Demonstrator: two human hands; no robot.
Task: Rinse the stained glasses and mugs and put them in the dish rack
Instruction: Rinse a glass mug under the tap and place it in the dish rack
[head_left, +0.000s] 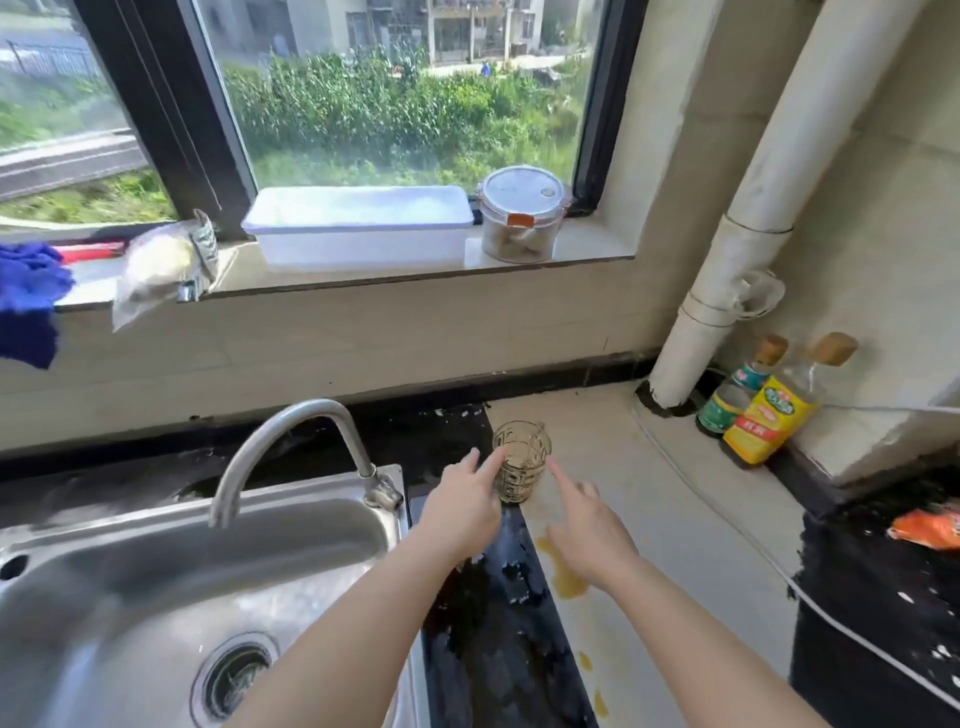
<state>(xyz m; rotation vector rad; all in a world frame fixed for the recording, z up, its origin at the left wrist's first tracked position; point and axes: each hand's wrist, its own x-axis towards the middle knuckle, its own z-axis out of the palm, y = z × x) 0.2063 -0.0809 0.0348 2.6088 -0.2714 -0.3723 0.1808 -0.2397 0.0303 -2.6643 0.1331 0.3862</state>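
A clear glass (522, 460) with a gold line pattern stands upright on the pale counter, just right of the sink. My left hand (465, 506) reaches in from the left, fingers spread, with the index fingertip touching the glass's left side. To the right of the glass my right hand (584, 525) is open, its index finger pointing at the glass, a small gap from it. Neither hand holds anything. No dish rack is in view.
A steel sink (130, 587) with a curved tap (291, 436) fills the lower left. Yellow spills (563, 574) mark the counter. Two oil bottles (763, 410) and a white pipe (727, 291) stand at the right. On the sill sit a white box (358, 226), a lidded jar (522, 221) and a blue cloth (28, 301).
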